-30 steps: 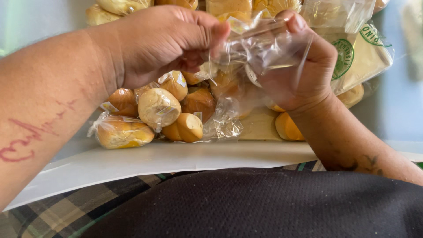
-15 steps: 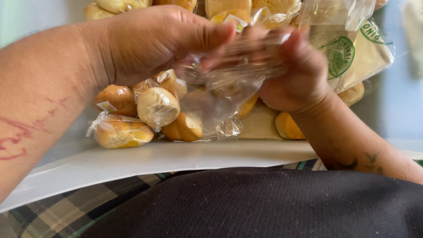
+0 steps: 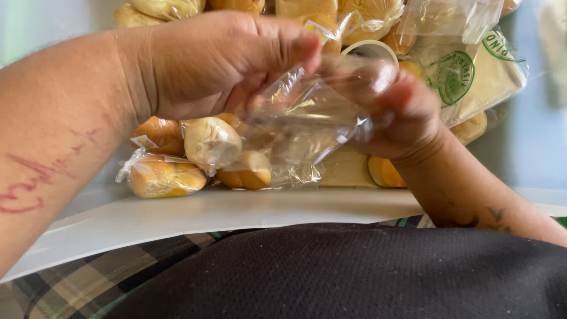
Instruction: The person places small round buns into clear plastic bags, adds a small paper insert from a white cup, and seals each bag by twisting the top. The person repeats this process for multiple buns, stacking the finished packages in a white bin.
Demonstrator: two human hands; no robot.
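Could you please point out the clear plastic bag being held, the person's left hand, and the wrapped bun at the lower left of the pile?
clear plastic bag [image 3: 307,121], head view, on its crinkled middle.
left hand [image 3: 218,65], head view, on the back of the hand.
wrapped bun [image 3: 164,176], head view, on its golden crust.

Bright, soft daylight, close-up view

I see glare streaks on the clear plastic bag [image 3: 307,118]; my right hand [image 3: 396,112] is motion-blurred, the far background is out of focus, and shadows under the rolls are soft.
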